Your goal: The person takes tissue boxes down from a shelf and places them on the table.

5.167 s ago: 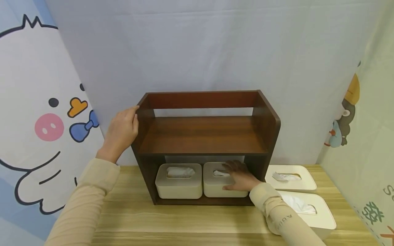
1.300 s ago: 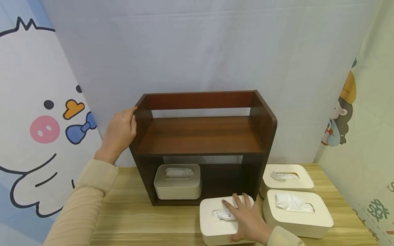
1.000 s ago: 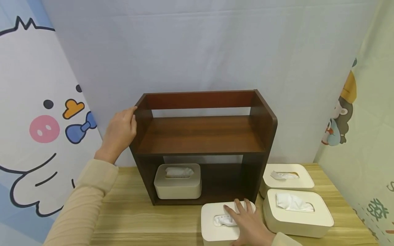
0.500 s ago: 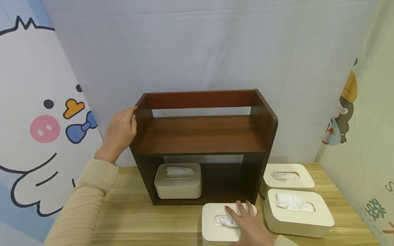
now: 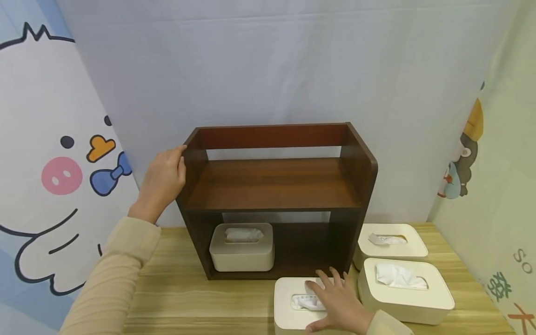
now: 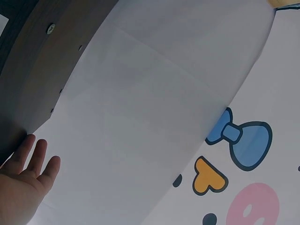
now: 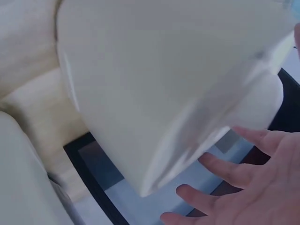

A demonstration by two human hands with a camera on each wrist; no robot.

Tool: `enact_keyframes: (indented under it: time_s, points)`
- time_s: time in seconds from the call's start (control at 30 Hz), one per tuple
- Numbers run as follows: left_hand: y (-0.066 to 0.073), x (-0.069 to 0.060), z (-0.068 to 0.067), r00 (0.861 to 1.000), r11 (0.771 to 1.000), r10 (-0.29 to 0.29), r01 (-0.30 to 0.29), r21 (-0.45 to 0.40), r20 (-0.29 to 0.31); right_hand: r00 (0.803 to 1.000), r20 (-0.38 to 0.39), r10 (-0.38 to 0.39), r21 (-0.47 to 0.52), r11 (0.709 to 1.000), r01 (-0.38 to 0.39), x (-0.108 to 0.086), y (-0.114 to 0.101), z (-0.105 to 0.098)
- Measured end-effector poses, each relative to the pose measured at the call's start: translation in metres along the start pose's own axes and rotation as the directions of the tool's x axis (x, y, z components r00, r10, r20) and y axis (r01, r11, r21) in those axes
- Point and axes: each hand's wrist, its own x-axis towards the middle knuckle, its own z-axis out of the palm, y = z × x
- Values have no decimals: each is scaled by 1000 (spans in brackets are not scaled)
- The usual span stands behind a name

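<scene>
My left hand (image 5: 164, 179) rests at the top of the left side panel of a dark brown wooden shelf (image 5: 274, 184). In the left wrist view its fingers (image 6: 36, 157) are extended along the panel's outer face. My right hand (image 5: 340, 302) is spread over the right part of a cream tissue box (image 5: 289, 314), on the table in front of the shelf. Seen from the right wrist, the fingers (image 7: 225, 168) are straight and fanned out beside that box; whether they touch it, I cannot tell. Another tissue box (image 5: 242, 258) sits at the left of the lower compartment.
Two more cream tissue boxes (image 5: 408, 302) (image 5: 393, 228) stand on the wood-grain table (image 5: 201, 307) to the right of the shelf, one behind the other. A grey-white cloth (image 5: 268, 70) hangs behind, with printed cartoon sheets (image 5: 54, 116) at both sides.
The right-hand tissue box came out of the lower compartment onto the table, then slid slightly nearer me. My right hand has since loosened and lifted its fingers. The left hand stays put.
</scene>
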Motion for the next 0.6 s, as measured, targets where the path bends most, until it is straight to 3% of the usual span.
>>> enact_keyframes:
  time_s: [0.6]
  points:
    - [1,-1,-2,1000,1000,-12,13,-7,11,998,-48,-31,62,998,34,60,-9,-9]
